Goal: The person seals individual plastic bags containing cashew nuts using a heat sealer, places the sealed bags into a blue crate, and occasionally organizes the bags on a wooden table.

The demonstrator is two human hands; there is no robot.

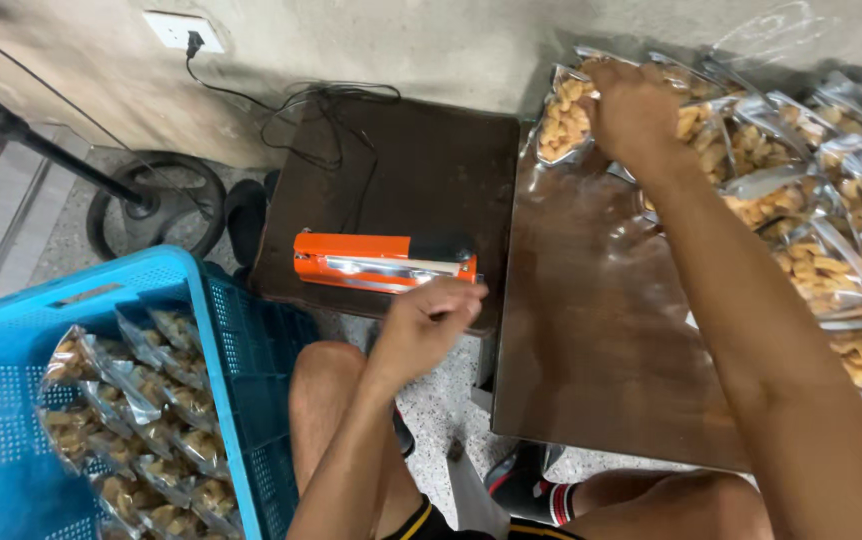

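Observation:
My right hand (634,112) reaches to the far end of a brown table (591,330) and grips a clear bag of yellowish snacks (563,122) at the edge of a pile of such bags (821,250). My left hand (429,322) hovers with loosely curled fingers and holds nothing, just in front of an orange heat sealer (383,262). The sealer lies on a dark brown stool top (421,170), its black handle end toward the right.
A blue plastic crate (241,350) at the lower left holds several filled snack bags (141,410). A black cable (321,110) runs from a wall socket (183,30) to the sealer. A fan base (156,205) stands on the floor. My bare knees sit below.

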